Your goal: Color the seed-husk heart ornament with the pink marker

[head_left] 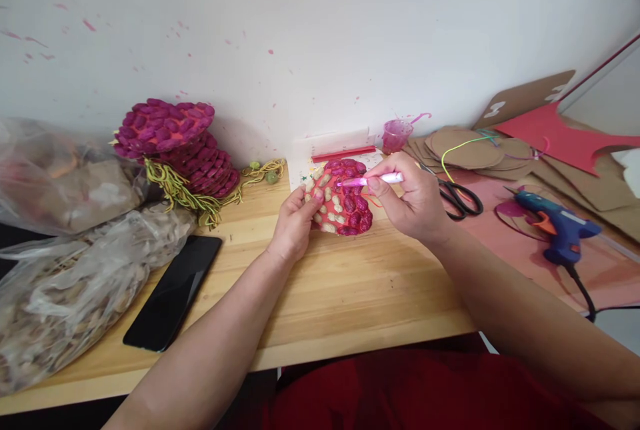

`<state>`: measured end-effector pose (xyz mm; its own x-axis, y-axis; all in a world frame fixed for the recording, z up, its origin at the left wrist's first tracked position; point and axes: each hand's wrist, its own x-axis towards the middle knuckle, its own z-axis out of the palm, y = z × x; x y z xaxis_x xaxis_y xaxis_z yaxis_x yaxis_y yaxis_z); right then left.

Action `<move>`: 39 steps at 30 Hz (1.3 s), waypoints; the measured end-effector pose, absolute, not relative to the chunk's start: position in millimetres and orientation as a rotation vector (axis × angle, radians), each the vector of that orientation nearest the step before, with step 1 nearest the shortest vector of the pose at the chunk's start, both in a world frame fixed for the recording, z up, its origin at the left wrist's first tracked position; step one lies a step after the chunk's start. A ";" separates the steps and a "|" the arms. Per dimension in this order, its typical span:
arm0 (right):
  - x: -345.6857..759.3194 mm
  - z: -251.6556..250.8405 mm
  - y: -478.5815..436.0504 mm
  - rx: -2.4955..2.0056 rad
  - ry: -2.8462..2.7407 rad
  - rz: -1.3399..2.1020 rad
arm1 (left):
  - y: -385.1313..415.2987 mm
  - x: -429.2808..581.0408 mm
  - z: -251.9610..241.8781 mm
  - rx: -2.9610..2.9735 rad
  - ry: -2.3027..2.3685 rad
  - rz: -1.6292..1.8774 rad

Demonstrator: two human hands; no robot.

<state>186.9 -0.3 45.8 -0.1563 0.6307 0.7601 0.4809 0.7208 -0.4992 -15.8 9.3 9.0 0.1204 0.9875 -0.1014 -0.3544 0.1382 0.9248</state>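
Note:
My left hand (295,222) grips the left edge of a red disc covered with peanut shells (327,209), holding it tilted above the wooden table (350,290). Shells on the disc's right and upper part are magenta, while those on the left are still bare tan. Between the fingers of my right hand (407,197) is a slim paintbrush (385,179) with a white, pink-stained handle. Its magenta tip touches the shells near the disc's middle.
At left stand a stack of magenta shell discs (165,127), plastic bags of peanut shells (95,290) and a black phone (173,293). Rightward are a pink paint cup (397,135), scissors (460,200), cardboard discs (465,148) and a blue glue gun (560,223) with its cord.

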 end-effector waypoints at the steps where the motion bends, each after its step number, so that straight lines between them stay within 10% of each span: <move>1: 186.7 46.1 -0.7 -0.874 -1.816 0.173 | 9.6 -16.0 8.8 0.897 0.932 1.208; 39: 186.3 47.0 -0.8 -0.902 -1.781 0.158 | 9.2 -14.9 7.0 0.931 0.954 1.262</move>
<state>186.3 -0.8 47.0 -0.1305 0.6398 0.7574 0.4966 0.7034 -0.5086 -14.9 9.2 7.0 0.0629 0.9961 -0.0618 -0.3305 0.0792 0.9405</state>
